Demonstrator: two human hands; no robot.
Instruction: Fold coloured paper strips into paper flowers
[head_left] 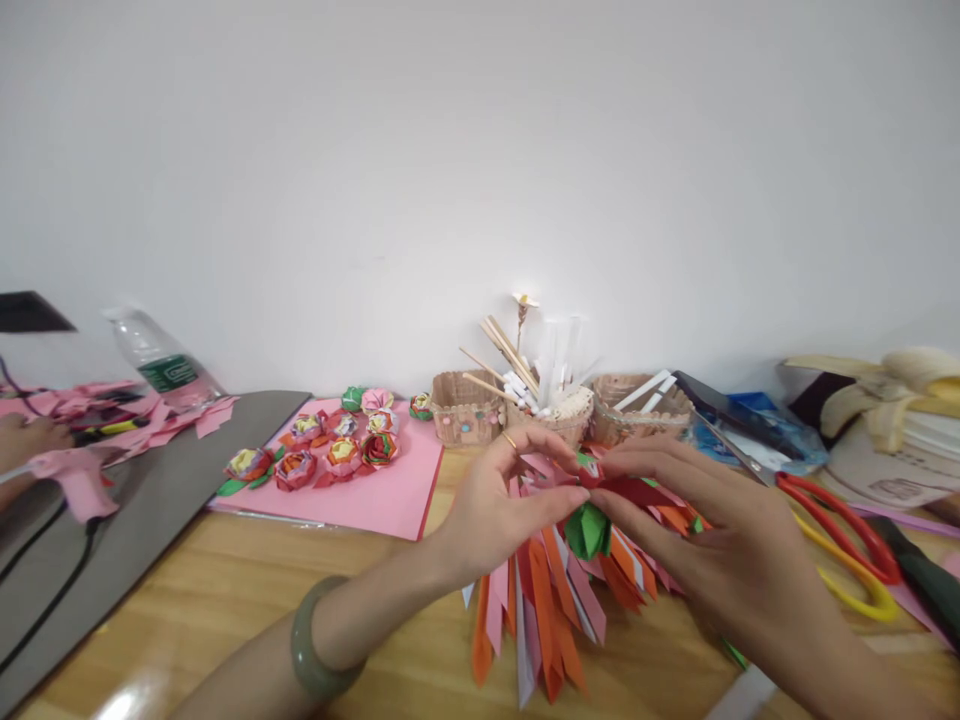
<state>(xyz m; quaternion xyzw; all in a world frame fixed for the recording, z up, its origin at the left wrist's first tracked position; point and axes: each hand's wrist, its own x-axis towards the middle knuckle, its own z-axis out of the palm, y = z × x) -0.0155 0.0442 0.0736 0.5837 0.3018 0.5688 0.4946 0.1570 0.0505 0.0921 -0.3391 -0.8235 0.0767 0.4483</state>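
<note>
Between the fingertips of both hands is a folded paper flower (589, 530), with green petals below and red or pink paper on top. My left hand (487, 505) pinches it from the left with thumb and forefinger. From the other side, the fingers and thumb of my right hand (712, 530) close on it and hide part of it. Beneath and around it, folded paper strips (544, 620) in orange, pink and lilac fan out over the wooden table (390, 620). Several finished paper flowers (345, 452) lie on a pink sheet (405, 500) to the left.
Woven baskets (466, 405) with sticks stand against the wall. Scissors (847, 535) and a banana (922, 380) are at the right. A pink glue gun (79, 480), a bottle (161, 360) and another person's hand (34, 440) are at the left.
</note>
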